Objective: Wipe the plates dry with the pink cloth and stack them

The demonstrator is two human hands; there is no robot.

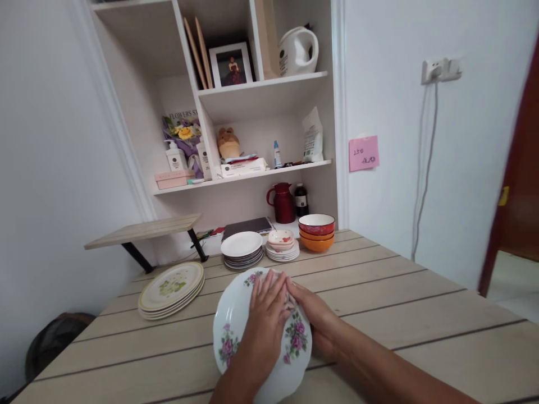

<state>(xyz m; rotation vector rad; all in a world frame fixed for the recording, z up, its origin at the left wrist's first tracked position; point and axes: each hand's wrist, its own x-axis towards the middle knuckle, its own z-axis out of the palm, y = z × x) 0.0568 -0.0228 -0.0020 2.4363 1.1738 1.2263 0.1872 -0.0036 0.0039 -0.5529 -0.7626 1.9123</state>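
Note:
A white plate (236, 306) with a wavy rim and pink rose sprays is in front of me, over the table. My right hand (322, 322) grips its right edge, thumb on the upper face; the other fingers are mostly hidden beneath. My left hand (266, 322) lies over the plate with its fingers stretched forward, pressing a crumpled pale cloth (290, 302) against the upper right of the plate. Much of the cloth is covered by the fingers, and the two hands nearly meet there.
On the wooden table (391, 303) stand yellow-rimmed plates (172, 286), white-topped plates (242, 244), small plates (283, 253) under small bowls (281, 238), and stacked red and orange bowls (316, 242). Behind are a red jug (283, 203), a dark bottle (300, 200) and a small raised shelf (145, 230).

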